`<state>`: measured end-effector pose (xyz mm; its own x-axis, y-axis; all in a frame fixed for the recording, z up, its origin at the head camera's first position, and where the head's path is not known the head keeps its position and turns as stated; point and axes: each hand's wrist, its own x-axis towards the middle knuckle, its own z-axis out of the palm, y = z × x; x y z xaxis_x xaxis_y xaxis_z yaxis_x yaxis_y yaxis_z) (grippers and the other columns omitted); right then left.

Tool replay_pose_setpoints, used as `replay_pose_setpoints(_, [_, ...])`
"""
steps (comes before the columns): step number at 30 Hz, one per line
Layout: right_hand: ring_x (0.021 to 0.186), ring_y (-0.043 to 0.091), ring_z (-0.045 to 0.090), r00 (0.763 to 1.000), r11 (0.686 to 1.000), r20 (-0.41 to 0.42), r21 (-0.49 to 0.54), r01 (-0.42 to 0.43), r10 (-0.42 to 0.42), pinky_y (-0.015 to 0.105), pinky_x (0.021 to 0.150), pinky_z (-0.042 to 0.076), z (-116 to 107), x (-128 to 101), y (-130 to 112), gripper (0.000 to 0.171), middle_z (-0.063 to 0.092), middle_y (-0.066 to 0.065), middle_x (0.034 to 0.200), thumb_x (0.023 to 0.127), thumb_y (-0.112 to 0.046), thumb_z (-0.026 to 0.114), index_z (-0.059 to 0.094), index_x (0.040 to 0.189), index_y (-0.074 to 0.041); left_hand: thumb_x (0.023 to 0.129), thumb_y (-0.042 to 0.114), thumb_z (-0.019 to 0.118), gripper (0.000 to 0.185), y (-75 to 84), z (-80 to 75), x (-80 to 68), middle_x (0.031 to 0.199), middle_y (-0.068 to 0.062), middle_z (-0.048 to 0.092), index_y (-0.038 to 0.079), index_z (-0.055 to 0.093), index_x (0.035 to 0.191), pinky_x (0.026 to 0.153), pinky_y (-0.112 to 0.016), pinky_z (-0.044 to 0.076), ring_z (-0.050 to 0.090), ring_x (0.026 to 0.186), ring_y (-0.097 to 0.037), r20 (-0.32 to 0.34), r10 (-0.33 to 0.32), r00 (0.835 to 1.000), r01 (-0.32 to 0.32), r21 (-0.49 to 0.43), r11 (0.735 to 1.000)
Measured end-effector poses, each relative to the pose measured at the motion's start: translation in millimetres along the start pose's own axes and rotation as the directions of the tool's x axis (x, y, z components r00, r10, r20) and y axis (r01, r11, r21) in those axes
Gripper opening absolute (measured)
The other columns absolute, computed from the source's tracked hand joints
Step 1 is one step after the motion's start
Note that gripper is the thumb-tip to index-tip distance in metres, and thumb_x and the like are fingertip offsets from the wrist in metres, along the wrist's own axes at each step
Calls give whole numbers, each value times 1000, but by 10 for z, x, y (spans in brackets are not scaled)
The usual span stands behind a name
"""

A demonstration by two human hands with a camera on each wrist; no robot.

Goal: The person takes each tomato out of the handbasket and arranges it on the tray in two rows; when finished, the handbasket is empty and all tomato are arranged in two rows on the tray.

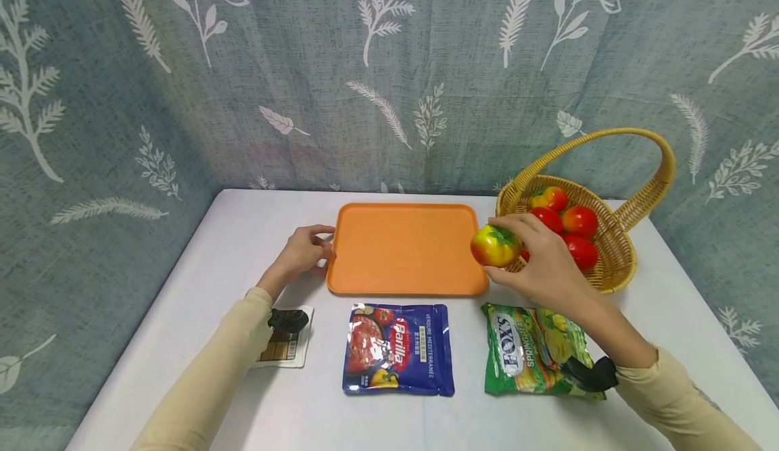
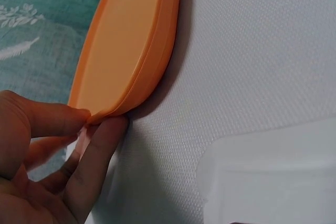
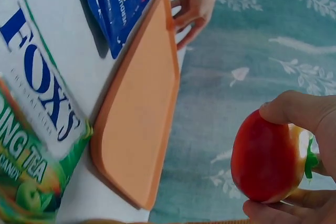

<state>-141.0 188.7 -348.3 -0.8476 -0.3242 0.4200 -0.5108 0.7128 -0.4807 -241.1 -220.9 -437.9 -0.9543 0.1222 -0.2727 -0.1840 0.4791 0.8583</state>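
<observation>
My left hand point(image 1: 306, 248) pinches the left rim of an orange tray point(image 1: 408, 248), thumb on top and a finger beneath in the left wrist view. In my right hand point(image 1: 550, 262) is a red and yellow tomato point(image 1: 496, 245) with a green leafy top, gripped between thumb and fingers. It is held up near the tray's right edge, in front of the basket. The right wrist view shows the tomato's red underside point(image 3: 265, 156). A wicker basket point(image 1: 615, 268) with a tall handle stands behind the right hand, holding several red tomatoes point(image 1: 580, 222).
In front of the tray lies a blue Parilla pouch point(image 1: 398, 349). A green Fox's candy bag point(image 1: 523, 356) is partly under the right forearm. Beside the left wrist is a white and brown packet point(image 1: 280, 349), partly covered. Patterned grey-green cloth point(image 1: 365, 126) surrounds the white table point(image 1: 243, 234).
</observation>
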Motion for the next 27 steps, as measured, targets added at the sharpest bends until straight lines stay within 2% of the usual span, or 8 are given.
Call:
replay_pose_setpoints(8, [100, 28, 61, 999, 999, 13, 16, 33, -33, 47, 82, 60, 165, 99, -33, 64, 58, 10, 124, 72, -14, 88, 62, 129, -6, 92, -5, 62, 58, -10, 0, 7, 110, -21, 60, 5, 47, 148, 67, -38, 63, 65, 93, -30, -6, -10, 1000, 10, -10, 1000])
replay_pose_setpoints(14, [94, 24, 59, 999, 998, 11, 43, 44, -44, 39, 76, 59, 280, 168, -38, 62, 61, 11, 120, 72, -17, 88, 63, 127, -6, 91, -5, 61, 59, 11, -7, 9, 110, -21, 60, 4, 47, 148, 67, -38, 63, 64, 93, -30, 3, -11, 1000, 11, -10, 1000])
replay_pose_setpoints(18, [94, 24, 58, 999, 997, 17, 68, 26, -27, 38, 73, 57, 366, 273, -30, 62, 61, 12, 120, 73, -17, 87, 62, 129, -4, 92, -6, 60, 59, 10, -20, 5, 110, -22, 60, 3, 46, 148, 67, -39, 63, 65, 92, -30, 4, 1, 1000, -1, -13, 1000])
replay_pose_setpoints(27, [101, 30, 58, 998, 996, 38, 71, -52, 50, 45, 85, 58, 576, 489, 26, 61, 59, 15, 121, 77, -18, 84, 59, 131, -6, 94, -6, 57, 56, 3, -11, -23, 109, -22, 59, 2, 45, 148, 68, -38, 63, 65, 91, -29, 12, 27, 1000, -27, -9, 1000])
